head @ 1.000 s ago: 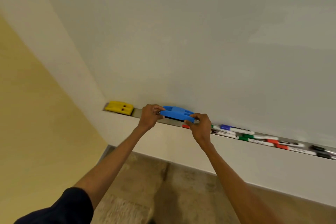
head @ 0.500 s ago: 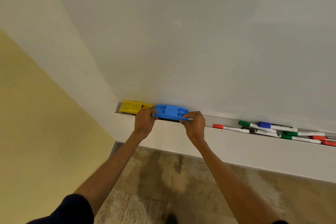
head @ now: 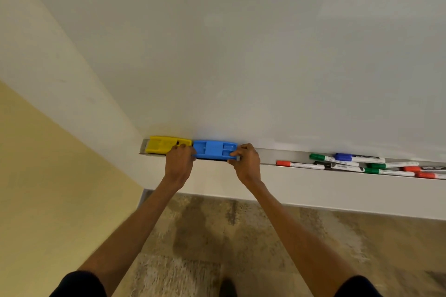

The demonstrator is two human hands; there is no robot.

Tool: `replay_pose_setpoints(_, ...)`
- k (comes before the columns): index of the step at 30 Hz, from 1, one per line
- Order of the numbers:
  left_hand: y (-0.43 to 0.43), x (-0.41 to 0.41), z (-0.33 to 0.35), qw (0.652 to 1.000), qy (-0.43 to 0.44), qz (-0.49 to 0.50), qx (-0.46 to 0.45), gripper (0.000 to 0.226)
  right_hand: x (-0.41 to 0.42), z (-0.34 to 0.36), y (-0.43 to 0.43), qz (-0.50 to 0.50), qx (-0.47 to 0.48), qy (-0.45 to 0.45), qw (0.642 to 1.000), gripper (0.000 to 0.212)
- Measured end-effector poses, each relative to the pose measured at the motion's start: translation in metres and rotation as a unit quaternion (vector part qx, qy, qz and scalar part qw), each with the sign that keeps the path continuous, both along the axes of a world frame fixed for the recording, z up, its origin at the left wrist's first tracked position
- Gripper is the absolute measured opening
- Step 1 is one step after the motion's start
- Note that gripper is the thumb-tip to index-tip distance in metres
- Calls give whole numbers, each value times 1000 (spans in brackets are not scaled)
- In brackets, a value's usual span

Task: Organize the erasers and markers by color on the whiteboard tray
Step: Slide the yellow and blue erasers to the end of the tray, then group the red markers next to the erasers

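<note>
A blue eraser (head: 214, 149) lies in the whiteboard tray (head: 277, 155), touching the right end of a yellow eraser (head: 164, 144) at the tray's far left. My left hand (head: 179, 164) grips the blue eraser's left end and partly covers the yellow one. My right hand (head: 246, 161) pinches the blue eraser's right end. Farther right in the tray lies a mixed heap of markers: a red-capped marker (head: 300, 164), a green one (head: 333, 158), a blue one (head: 359, 157), a black one (head: 337, 166), and more green and red ones at the frame's edge.
The whiteboard (head: 241, 55) fills the upper view. A yellow wall (head: 48, 188) stands at the left, close to the tray's end. Below the tray lies a mottled brown floor (head: 229, 236). A bare stretch of tray separates my right hand from the markers.
Both hands slid the blue eraser left along the tray until it met the yellow eraser. One second ago it was held above the tray, apart from the yellow one.
</note>
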State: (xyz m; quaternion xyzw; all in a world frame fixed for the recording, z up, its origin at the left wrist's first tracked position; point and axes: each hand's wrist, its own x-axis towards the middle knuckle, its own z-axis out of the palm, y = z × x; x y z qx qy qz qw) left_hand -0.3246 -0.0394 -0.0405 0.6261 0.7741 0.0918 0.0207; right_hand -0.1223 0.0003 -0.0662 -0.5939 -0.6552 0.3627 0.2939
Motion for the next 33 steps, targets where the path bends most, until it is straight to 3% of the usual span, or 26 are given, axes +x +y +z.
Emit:
replay_pose_setpoints(4,-5,8,7,998,54,-22,4,16,15,7,-5,30,9,6,1000,27)
replay_pose_setpoints(8,-4,44,30,995,87,-46,33,27,60,21,-5,-4,34,4,999,24)
replay_pose_setpoints(19,31,235,52,981,-96,-160,57,16,279,53,9,-82,94,-78,989,14)
replay_pose_setpoints(26,33,296,12,980,-98,-169,21,23,393,49,7,-89,87,-148,981,15)
replay_pose_setpoints(33,34,305,-8,988,-87,-128,-27,28,435,32,7,-81,83,-168,979,17)
